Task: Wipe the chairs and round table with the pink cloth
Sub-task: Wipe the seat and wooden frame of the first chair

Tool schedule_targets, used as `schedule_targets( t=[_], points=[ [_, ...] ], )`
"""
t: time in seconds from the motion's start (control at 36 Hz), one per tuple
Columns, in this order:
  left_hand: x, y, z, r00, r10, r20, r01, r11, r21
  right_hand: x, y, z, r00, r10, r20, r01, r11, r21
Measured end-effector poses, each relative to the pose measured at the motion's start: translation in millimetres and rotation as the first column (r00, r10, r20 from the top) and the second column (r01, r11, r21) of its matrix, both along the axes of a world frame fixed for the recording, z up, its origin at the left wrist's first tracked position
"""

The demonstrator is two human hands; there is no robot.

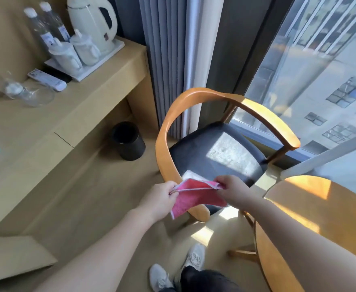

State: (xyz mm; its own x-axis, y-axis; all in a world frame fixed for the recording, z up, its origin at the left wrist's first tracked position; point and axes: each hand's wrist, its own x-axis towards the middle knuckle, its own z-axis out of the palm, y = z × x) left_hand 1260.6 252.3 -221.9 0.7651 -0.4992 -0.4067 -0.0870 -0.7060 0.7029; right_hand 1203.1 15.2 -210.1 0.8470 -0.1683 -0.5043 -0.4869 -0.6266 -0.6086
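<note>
A pink cloth (190,196) with a white edge hangs stretched between my two hands, just above the near arm of the chair. My left hand (162,197) pinches its left corner and my right hand (233,189) pinches its right corner. The chair (166,131) has a curved orange wooden back and arms and a dark seat (194,152) with a sunlit patch. The round wooden table (320,203) stands at the lower right, partly behind my right forearm.
A black bin (128,141) stands on the floor left of the chair. A long wooden desk (72,110) at left carries a kettle (93,24), cups, bottles and a remote. Curtains and a large window (320,70) lie behind the chair. My shoes show below.
</note>
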Motion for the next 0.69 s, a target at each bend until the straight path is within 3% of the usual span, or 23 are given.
schedule_targets(
  t=[0.25,0.53,0.64,0.69],
  points=[
    [-34,10,-51,0.995,0.073,-0.07,-0.068,0.995,0.078,-15,15,-42,0.993,0.047,-0.112,-0.059,0.993,-0.103],
    [-32,-4,-109,0.98,0.172,-0.101,-0.135,0.945,0.298,21,8,-104,0.975,0.091,-0.204,-0.118,0.985,-0.123],
    [-44,5,-113,0.972,0.232,-0.043,-0.208,0.931,0.3,9,21,-119,0.979,0.154,-0.136,-0.186,0.946,-0.264],
    [-51,13,-112,0.97,0.242,-0.012,-0.228,0.926,0.301,0,35,-121,0.973,0.213,-0.087,-0.226,0.951,-0.209]
  ],
)
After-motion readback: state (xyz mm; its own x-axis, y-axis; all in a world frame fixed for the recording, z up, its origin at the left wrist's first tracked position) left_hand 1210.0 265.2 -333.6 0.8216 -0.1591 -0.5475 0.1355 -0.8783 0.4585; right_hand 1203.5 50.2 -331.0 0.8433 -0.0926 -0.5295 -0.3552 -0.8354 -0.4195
